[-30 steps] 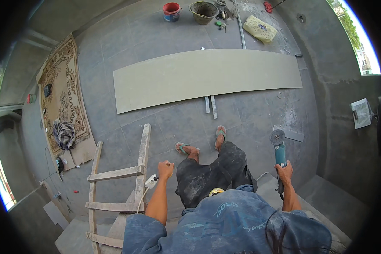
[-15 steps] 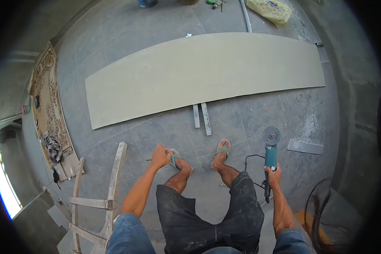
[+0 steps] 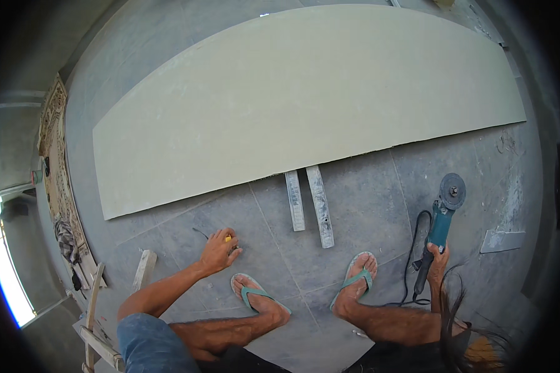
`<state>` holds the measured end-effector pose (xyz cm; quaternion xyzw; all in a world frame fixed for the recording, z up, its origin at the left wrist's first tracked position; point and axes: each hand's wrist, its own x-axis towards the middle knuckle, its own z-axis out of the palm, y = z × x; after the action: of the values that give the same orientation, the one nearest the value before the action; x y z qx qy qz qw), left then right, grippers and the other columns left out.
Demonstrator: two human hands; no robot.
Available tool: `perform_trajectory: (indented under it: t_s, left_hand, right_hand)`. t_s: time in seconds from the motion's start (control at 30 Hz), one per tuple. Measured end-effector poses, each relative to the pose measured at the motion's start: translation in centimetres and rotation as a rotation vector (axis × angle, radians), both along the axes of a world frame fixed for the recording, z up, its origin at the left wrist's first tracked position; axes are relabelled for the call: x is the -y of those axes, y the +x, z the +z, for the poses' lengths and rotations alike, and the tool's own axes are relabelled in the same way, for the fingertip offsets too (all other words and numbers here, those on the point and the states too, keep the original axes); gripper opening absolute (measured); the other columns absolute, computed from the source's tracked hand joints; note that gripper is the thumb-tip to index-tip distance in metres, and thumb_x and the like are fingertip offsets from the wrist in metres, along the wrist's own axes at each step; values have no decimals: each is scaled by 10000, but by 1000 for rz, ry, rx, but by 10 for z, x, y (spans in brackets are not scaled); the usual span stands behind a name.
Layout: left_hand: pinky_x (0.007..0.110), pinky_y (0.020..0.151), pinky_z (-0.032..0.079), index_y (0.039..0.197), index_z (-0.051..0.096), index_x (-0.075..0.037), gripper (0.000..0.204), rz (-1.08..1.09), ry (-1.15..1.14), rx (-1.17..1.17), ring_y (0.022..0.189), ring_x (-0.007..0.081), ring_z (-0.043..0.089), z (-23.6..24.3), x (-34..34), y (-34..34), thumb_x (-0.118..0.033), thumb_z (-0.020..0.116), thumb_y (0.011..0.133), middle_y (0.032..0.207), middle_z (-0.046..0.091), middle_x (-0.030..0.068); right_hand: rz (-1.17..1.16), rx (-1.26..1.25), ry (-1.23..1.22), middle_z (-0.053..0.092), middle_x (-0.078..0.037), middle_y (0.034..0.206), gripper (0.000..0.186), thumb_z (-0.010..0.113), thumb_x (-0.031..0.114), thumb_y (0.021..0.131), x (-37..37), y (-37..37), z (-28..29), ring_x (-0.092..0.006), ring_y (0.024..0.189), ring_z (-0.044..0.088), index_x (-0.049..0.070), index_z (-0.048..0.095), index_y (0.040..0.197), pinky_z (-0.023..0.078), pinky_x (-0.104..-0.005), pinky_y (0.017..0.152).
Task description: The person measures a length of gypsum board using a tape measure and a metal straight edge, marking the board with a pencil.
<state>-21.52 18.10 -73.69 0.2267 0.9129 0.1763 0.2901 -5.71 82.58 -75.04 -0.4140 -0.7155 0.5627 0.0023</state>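
My right hand (image 3: 438, 260) grips a teal and black angle grinder (image 3: 441, 225) by its body, right of my feet. The grinder's round grey disc (image 3: 452, 191) points away from me. My left hand (image 3: 219, 253) is closed around a small tool with a yellow part (image 3: 228, 238). A thin dark end of it sticks out to the left; its kind cannot be made out. Ahead of both hands lies a large pale board (image 3: 305, 99) with a curved far edge, resting on two narrow supports (image 3: 320, 208) whose near ends stick out.
My sandalled feet (image 3: 358, 276) stand between the hands. The grinder's black cord (image 3: 410, 273) loops beside it. A small grey offcut (image 3: 503, 241) lies at the right. A wooden frame (image 3: 99, 345) stands lower left, with a patterned rug (image 3: 59, 161) beyond. Dark strands hang at lower right.
I have bent down lower, knees wider, so the board looks larger and the far items have left the view. The grinder stays in my right hand, now farther right; my left hand keeps its tool.
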Motion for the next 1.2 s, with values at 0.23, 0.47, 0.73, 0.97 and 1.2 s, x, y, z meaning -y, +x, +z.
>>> perform_trajectory:
  t_s: [0.23, 0.47, 0.73, 0.97, 1.2]
  left_hand:
    - [493, 876, 407, 963, 646, -66, 254, -12, 59, -112, 1132, 343, 460, -8, 5, -7, -237, 778, 830, 1222, 476, 146]
    - [525, 892, 357, 978, 649, -93, 253, 103, -12, -115, 1150, 329, 432, -14, -10, 2, -244, 781, 825, 1202, 466, 129]
    - [525, 947, 286, 1137, 561, -82, 424, 82, -63, -287, 1146, 312, 444, 8, -10, -8, -306, 762, 837, 1208, 487, 123]
    - [366, 794, 514, 1154, 526, 5, 525, 770, 318, 146, 895, 215, 611, -10, -34, -79, -471, 643, 967, 1010, 610, 121]
    - [302, 736, 547, 1093, 519, 48, 618, 610, 422, 371, 829, 173, 634, -20, -85, -105, -566, 517, 1019, 1007, 619, 123]
  right_hand:
    - [-86, -155, -96, 596, -51, 861, 437, 722, 284, 789, 25, -38, -1, -158, 665, 600, 2, 578, 1090, 500, -294, 627]
    - [-146, -213, -178, 609, -88, 840, 398, 716, 270, 806, 22, -31, -21, -194, 659, 652, 1, 563, 1055, 573, -316, 611]
    - [-169, -242, -227, 641, -96, 845, 392, 697, 262, 830, 20, -30, -42, -206, 717, 686, -20, 571, 1072, 600, -323, 658]
    - [-124, -187, -316, 692, -133, 883, 397, 696, 306, 848, 21, -38, -40, -200, 696, 681, -31, 604, 1038, 592, -323, 654]
    - [3, -78, -213, 678, -106, 871, 442, 681, 376, 862, 6, -35, -24, -186, 691, 674, -8, 620, 1072, 584, -325, 660]
